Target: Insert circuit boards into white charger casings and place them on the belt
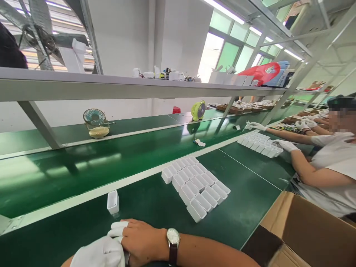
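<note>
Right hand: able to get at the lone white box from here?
Probably yes. The right hand is close to the lone white box, nothing visible between them, and the box stands apart from the grouped boxes.

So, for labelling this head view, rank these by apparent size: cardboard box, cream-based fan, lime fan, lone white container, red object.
1. Cardboard box
2. Cream-based fan
3. Lime fan and lone white container: too alike to rank
4. Red object

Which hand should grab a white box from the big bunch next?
Probably the right hand, the one with the watch. It's nearer the bunch of white boxes, while the gloved left hand is farther to the left.
</note>
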`<state>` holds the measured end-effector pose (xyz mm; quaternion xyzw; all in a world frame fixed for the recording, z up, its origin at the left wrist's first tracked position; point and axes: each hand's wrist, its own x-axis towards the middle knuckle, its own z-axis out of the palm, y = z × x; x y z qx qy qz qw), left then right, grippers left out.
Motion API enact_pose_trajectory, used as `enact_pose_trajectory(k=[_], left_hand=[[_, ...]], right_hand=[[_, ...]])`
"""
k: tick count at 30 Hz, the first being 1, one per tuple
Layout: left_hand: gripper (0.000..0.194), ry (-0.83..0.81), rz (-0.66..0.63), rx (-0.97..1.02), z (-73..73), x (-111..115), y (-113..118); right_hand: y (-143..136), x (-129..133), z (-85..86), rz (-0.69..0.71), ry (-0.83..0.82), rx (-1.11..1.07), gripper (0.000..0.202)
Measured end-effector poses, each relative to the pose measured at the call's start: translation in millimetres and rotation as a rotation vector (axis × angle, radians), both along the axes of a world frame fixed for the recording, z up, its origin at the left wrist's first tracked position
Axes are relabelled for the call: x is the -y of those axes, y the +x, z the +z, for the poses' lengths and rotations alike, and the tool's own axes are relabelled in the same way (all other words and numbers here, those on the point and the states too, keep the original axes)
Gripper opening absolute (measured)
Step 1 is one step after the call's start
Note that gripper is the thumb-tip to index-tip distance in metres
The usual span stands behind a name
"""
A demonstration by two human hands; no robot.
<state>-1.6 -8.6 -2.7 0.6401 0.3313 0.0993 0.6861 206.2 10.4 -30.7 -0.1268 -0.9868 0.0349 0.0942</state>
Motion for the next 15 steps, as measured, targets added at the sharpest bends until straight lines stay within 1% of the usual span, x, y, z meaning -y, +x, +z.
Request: enact_pose_trajectory(k=[5,8,10,12,13,15], left_hand=[[0.032,-0.028,0.097,-0.080,-2.1,12.0,-0.6],[0.033,-0.033,0.127,-0.110,-2.7,18.9,4.2],[0.041,-0.039,0.131,-0.112,-4.8,24.5,8.3],[0.054,-0.061,0.127,-0.102,-7.8,30.3,10.5],[0.060,-0.079,0.120,-0.095,-9.1,32.9,10.3],[0.066,-0.124,0.101,-0.079,-10.4,37.2,7.7]], right_hand=[[-5.1,0.8,-2.4,-0.023,-0.024,-0.001,0.033],[-6.4,3.6,-0.7,-0.033,0.015,0.010,0.029],[-5.9,6.5,3.8,-0.048,0.045,0.040,0.024],[-2.1,9.2,13.3,-0.046,0.059,0.100,0.020],[1.7,10.0,20.6,-0.039,0.052,0.139,0.020],[14.3,9.5,40.8,-0.039,0.017,0.196,0.024]])
